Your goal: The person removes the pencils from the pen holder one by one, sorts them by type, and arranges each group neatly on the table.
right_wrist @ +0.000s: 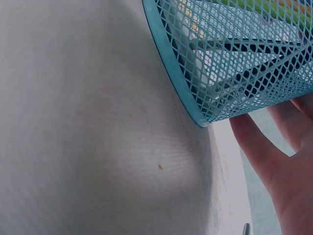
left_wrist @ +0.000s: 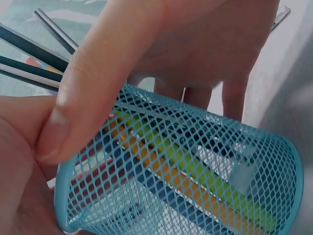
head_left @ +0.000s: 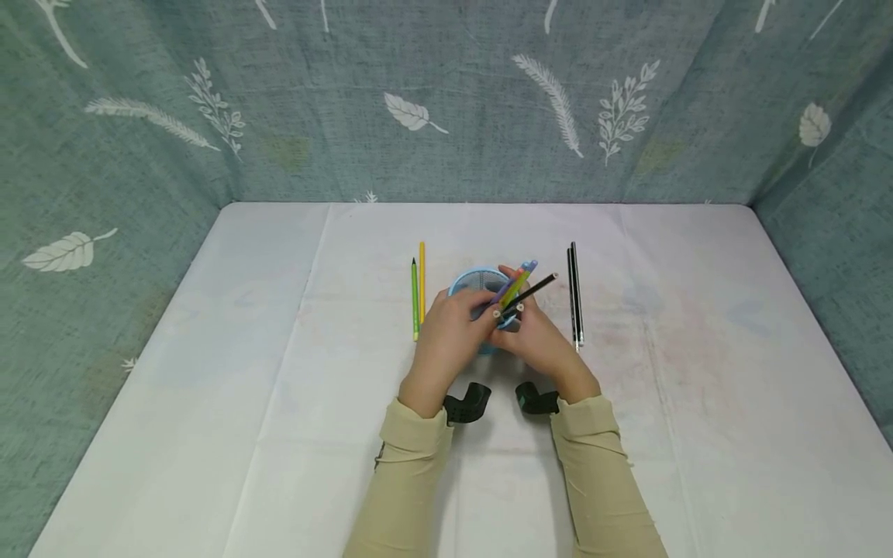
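The blue mesh pencil cup (head_left: pixel 481 270), partly obscured, sits between a yellow pencil (head_left: pixel 422 267) and 2 black pencils (head_left: pixel 575 298) above the worktop (head_left: pixel 698 403). Fingers of the left hand (head_left: pixel 448 337) and right hand (head_left: pixel 543 345) clamp it; the right fingertips are hidden.

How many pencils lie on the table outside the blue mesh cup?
4: a green pencil and a yellow pencil left of the cup, two black pencils right of it. The left hand and right hand may hide others.
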Demonstrator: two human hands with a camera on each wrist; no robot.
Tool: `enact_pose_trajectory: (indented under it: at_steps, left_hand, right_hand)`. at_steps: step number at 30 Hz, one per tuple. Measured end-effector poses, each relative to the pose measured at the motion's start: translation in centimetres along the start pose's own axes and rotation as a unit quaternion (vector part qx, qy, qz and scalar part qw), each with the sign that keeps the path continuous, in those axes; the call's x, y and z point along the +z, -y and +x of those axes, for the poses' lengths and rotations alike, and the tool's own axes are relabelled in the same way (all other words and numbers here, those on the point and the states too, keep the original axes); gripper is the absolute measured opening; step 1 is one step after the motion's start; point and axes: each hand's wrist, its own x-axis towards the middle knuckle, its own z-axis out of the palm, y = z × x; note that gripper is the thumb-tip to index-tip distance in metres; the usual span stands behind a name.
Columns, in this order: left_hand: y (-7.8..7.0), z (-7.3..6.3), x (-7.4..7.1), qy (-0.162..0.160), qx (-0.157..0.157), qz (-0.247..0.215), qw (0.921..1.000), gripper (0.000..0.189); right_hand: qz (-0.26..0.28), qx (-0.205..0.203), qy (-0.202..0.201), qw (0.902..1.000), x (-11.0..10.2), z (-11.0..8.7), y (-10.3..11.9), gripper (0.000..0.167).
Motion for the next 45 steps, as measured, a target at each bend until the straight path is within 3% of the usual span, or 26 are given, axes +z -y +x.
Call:
enact_pose_trajectory:
  at_steps: [11,25,32,34,40,45]
  left_hand:
    - [0.6,0.3,-0.5,-0.021,0.019,-0.015,0.9995,0.022]
    - [0.9,0.3,-0.7,-0.024,0.021,-0.012,0.9994,0.024]
    - [1.0,0.3,-1.2,-0.07,0.005,-0.058,0.9959,0.029]
    - [1.0,0.3,-1.3,-0.09,0.007,-0.063,0.994,0.029]
    - [1.1,0.3,-1.5,-0.159,0.026,-0.09,0.9828,0.025]
    - [1.0,0.3,-1.6,-0.176,0.025,-0.11,0.9779,0.025]
  right_hand:
    - [0.027,-0.004,-0.017,0.9995,0.0,1.0,-3.6,0.088]
    - [0.015,-0.008,-0.021,0.9996,0.2,1.3,-3.8,0.085]
    - [0.019,0.002,-0.028,0.9994,0.3,1.4,-3.7,0.089]
    - [0.025,0.001,-0.024,0.9994,0.3,1.1,-2.9,0.088]
    - [0.025,0.002,-0.026,0.9993,0.3,1.2,-3.1,0.089]
    - [0.03,0.004,-0.022,0.9993,0.2,1.3,-3.3,0.089]
